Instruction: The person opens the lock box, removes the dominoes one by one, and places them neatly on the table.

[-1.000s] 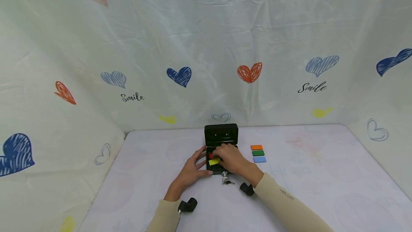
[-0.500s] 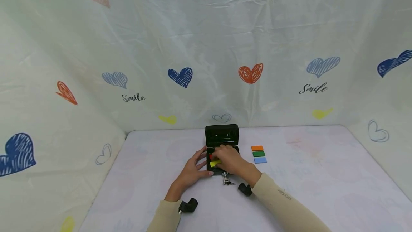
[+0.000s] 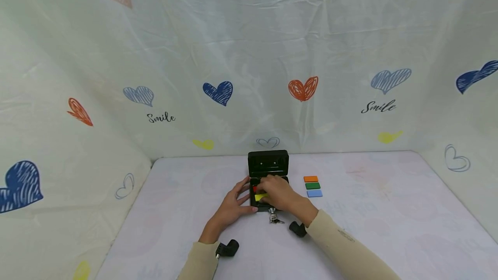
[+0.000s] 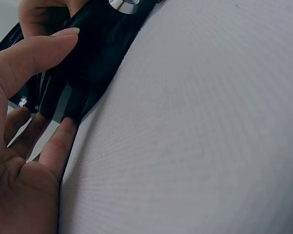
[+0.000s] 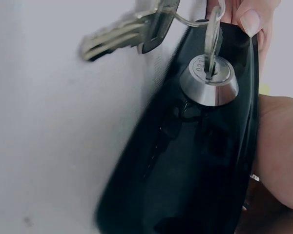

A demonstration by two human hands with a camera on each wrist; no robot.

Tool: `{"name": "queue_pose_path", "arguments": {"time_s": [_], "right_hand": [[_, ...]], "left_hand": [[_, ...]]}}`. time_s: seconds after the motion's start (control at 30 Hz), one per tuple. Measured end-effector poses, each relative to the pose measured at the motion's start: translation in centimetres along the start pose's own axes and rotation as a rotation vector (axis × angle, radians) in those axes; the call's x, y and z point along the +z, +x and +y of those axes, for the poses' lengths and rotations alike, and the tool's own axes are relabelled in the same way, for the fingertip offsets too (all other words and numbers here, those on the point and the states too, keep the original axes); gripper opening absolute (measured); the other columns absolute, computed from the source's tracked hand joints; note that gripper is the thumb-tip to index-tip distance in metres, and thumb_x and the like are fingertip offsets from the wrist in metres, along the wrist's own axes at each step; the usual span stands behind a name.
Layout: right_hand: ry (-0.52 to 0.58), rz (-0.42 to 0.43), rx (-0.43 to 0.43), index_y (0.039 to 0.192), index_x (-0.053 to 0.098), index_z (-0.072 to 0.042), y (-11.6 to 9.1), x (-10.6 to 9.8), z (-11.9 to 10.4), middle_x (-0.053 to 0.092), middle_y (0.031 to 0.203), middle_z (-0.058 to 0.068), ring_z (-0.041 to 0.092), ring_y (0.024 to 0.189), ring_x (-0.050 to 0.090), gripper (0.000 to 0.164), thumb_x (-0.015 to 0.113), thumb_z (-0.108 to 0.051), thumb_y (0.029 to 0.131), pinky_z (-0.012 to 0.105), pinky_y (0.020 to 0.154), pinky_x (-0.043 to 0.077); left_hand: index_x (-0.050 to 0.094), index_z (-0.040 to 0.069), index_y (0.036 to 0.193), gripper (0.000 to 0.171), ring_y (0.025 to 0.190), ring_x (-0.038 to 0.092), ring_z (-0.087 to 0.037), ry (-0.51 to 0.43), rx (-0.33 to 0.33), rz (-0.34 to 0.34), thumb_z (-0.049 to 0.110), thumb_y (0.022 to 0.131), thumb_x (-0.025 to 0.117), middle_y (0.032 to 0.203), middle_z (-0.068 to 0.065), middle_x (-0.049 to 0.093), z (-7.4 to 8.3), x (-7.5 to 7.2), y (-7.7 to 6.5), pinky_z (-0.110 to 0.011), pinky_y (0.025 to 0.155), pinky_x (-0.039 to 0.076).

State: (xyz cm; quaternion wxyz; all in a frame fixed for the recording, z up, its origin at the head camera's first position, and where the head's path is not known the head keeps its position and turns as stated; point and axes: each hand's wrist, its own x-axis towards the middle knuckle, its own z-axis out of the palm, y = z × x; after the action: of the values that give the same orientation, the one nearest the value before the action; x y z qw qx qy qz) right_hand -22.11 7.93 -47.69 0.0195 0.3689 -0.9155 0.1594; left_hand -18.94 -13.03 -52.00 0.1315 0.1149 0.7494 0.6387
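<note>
On the white desk, steady the open-lidded black box with left fingers spread against its side; with right fingers pinching the yellow tile in its opening, guide gently.

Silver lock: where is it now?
In the right wrist view, the silver lock sits upper right on the front of the black box, below the left hand, key inserted.

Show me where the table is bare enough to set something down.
Two bare stretches of table: right of the orange tile, green tile and blue tile, out to the table's right edge; and left of the left hand, to the left edge. Crowded: the open black box, with the right hand in it and keys at its front.
</note>
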Motion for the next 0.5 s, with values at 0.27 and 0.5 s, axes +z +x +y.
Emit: {"name": "queue_pose_path", "arguments": {"time_s": [0.27, 0.5], "right_hand": [[0.021, 0.117, 0.010, 0.107, 0.082, -0.012, -1.6, -0.7, 0.7, 0.072, 0.101, -0.001, 0.020, 0.097, 0.065, 0.020, 0.087, -0.019, 0.089, 0.042, 0.091, 0.059], [0.044, 0.204, 0.037, 0.107, 0.082, -0.013, -3.5, -1.6, 1.8, 0.072, 0.100, -0.003, 0.017, 0.095, 0.062, 0.022, 0.088, -0.019, 0.087, 0.037, 0.084, 0.058]], "left_hand": [[0.028, 0.013, 0.168, 0.101, 0.150, 0.040, -0.048, 0.007, -0.001, 0.003, -0.002, 0.086, 0.084, 0.170, -0.020, 0.029, -0.2, 0.1, 0.1, -0.043, 0.115, 0.050], [0.028, 0.014, 0.168, 0.101, 0.150, 0.041, -0.046, 0.016, -0.011, 0.011, -0.001, 0.086, 0.085, 0.171, -0.019, 0.030, -0.2, 0.1, 0.2, -0.044, 0.116, 0.050]]}}
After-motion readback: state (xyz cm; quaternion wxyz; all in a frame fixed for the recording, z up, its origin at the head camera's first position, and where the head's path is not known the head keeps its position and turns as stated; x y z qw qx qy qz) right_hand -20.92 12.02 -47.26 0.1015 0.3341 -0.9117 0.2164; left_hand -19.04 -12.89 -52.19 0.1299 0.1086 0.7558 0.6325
